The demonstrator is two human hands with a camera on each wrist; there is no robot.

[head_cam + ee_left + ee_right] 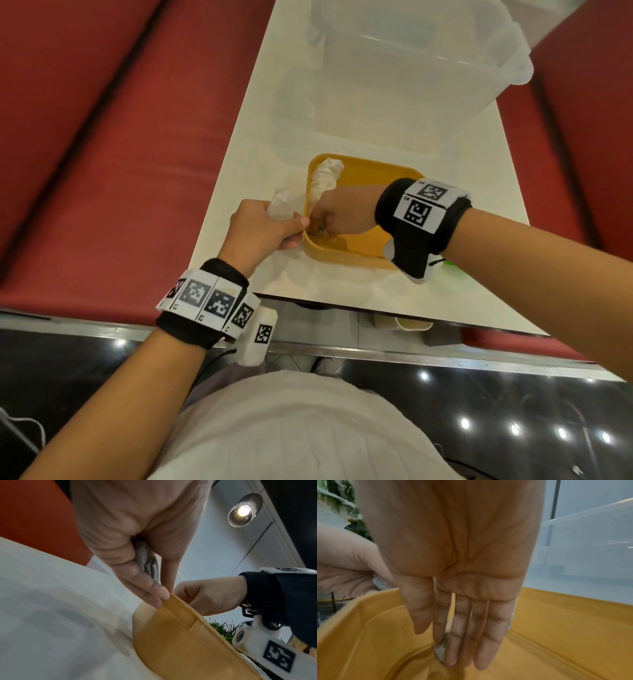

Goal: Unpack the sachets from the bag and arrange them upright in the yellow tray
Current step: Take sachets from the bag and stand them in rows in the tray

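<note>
The yellow tray stands on the white table close to its near edge. My left hand grips a crumpled white bag at the tray's left rim; part of the bag drapes into the tray's far left corner. In the left wrist view its thumb and fingers pinch the bag and touch the rim. My right hand reaches down into the near left corner. Its straight fingers touch a small pale sachet on the tray floor, mostly hidden behind them.
A large clear plastic container stands just behind the tray and fills the far table. Red bench seats run along the left and right. A small green object lies by my right wrist.
</note>
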